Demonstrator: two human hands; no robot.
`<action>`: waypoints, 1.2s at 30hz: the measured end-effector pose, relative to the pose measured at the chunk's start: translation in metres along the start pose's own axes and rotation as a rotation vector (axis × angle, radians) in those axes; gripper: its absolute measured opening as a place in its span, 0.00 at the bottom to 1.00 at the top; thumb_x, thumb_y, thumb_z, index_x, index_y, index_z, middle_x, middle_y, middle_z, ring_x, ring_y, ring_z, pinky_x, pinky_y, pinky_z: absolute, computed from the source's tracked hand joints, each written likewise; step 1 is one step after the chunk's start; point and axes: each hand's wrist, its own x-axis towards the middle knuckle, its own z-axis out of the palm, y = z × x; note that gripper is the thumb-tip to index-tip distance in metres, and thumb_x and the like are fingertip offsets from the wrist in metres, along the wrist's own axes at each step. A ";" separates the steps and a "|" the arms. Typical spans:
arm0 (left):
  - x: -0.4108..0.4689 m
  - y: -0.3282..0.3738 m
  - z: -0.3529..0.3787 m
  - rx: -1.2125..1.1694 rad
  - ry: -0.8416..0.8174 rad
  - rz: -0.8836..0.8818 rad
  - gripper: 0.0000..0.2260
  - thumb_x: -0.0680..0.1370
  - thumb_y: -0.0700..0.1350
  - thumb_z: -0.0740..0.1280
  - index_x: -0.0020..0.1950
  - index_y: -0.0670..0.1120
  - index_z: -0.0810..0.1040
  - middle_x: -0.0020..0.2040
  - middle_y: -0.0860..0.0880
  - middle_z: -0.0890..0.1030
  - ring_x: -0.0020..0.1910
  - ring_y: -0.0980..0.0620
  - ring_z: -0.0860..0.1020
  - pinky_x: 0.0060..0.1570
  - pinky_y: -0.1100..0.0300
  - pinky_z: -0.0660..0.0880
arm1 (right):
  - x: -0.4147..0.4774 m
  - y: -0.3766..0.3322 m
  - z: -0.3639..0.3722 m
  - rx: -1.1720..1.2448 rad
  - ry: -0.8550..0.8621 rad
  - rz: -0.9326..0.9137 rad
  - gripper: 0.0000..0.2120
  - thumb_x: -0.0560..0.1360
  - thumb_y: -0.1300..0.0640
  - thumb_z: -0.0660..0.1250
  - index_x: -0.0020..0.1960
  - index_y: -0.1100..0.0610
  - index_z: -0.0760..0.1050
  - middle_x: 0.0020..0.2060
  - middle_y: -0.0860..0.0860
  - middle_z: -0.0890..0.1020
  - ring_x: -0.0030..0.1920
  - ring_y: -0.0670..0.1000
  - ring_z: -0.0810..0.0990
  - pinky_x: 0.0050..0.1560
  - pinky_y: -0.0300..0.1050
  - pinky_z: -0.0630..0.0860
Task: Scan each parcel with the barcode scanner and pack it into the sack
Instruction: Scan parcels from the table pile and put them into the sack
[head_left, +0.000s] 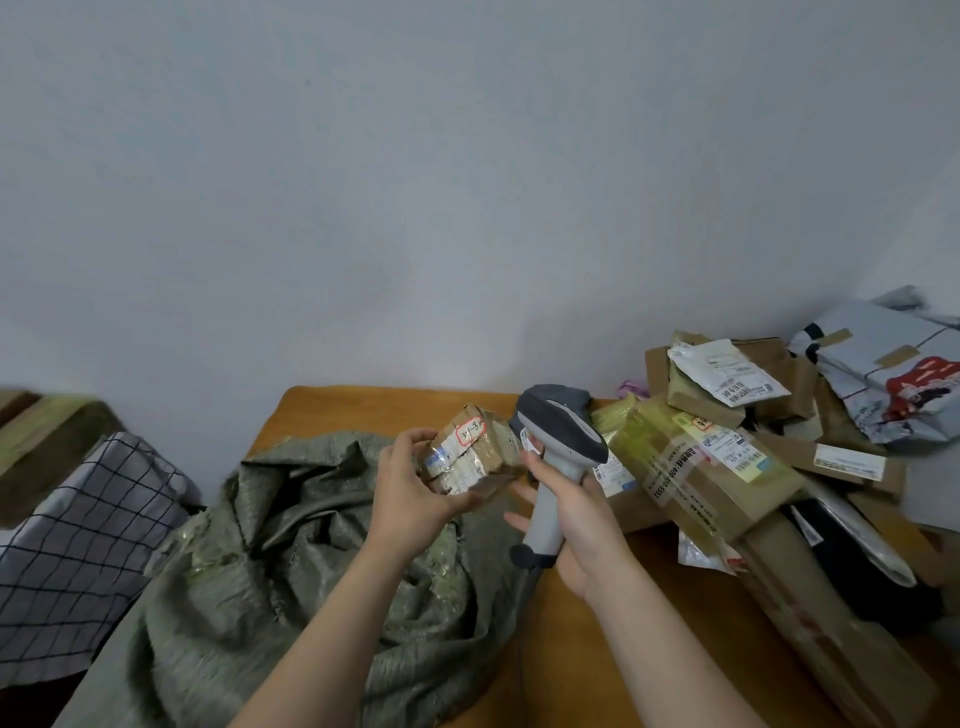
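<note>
My left hand (410, 483) holds a small brown taped parcel (475, 449) with a red-outlined handwritten label, lifted above the crumpled grey-green woven sack (291, 551). Just to its right, my right hand (576, 512) grips the handle of a grey barcode scanner (563, 431), whose dark head tilts toward the parcel. Parcel and scanner head are almost touching. The sack lies slumped over the left part of the wooden table (587, 649).
A heap of parcels fills the right side: a long brown taped box (701, 467), flat cardboard pieces (831, 639), a white mailer (727, 371) and grey plastic mailers (893, 374). Checked fabric (78, 545) lies at the left. A plain wall stands behind.
</note>
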 end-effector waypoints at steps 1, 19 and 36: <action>0.000 0.000 0.000 -0.009 -0.012 0.000 0.39 0.61 0.44 0.87 0.65 0.53 0.71 0.61 0.52 0.74 0.56 0.55 0.78 0.43 0.69 0.76 | 0.001 0.000 -0.001 0.005 0.001 0.004 0.20 0.76 0.56 0.75 0.66 0.50 0.77 0.63 0.54 0.82 0.62 0.58 0.82 0.61 0.66 0.80; 0.004 0.008 -0.014 -0.295 -0.228 -0.318 0.19 0.75 0.46 0.78 0.55 0.43 0.70 0.47 0.43 0.84 0.43 0.46 0.83 0.40 0.56 0.82 | 0.002 0.003 0.000 0.009 0.036 -0.070 0.19 0.72 0.57 0.79 0.60 0.49 0.79 0.57 0.50 0.85 0.59 0.52 0.82 0.64 0.57 0.78; 0.025 -0.019 -0.026 -0.255 -0.043 -0.264 0.45 0.63 0.50 0.86 0.74 0.61 0.67 0.59 0.46 0.81 0.58 0.45 0.82 0.63 0.43 0.79 | -0.016 0.009 0.008 -0.301 -0.238 -0.020 0.15 0.77 0.57 0.73 0.33 0.54 0.77 0.25 0.52 0.68 0.24 0.50 0.64 0.27 0.42 0.64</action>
